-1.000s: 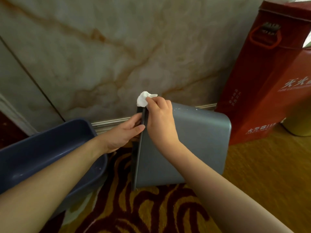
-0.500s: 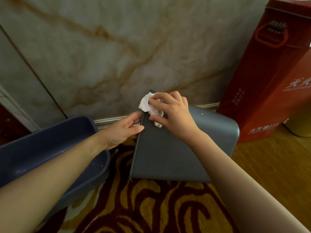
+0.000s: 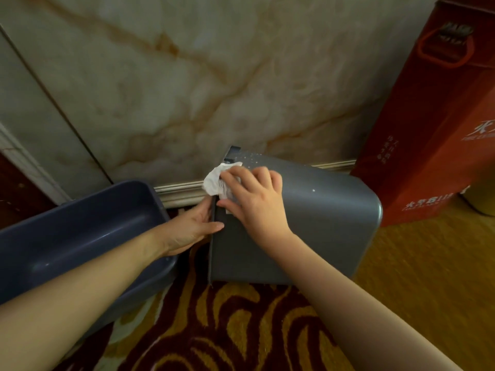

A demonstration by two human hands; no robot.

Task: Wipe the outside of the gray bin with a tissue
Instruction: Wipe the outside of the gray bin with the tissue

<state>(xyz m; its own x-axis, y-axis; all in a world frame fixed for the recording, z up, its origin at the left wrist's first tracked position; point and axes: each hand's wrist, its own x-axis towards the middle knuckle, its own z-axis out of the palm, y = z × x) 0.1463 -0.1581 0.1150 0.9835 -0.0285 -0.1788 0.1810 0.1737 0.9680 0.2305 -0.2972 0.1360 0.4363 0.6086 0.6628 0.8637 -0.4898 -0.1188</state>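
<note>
The bin (image 3: 308, 223) lies on its side on the carpet (image 3: 241, 330) by the wall, rim leftward. Left hand (image 3: 191, 228) clamps the rim; right hand (image 3: 257, 199) presses the crumpled tissue (image 3: 214, 182) against the upper wall near the rim. Judgement: the bin is a light, stiff, smooth shell that slides easily, so brace it at the rim; the tissue is soft and tears.

Both forearms were bare up to the frame's edge — no sleeve showed on either. The left hand (image 3: 191, 228) and the right hand (image 3: 258, 202) were bare too — short, plain nails, fingers slim and smooth.
</note>
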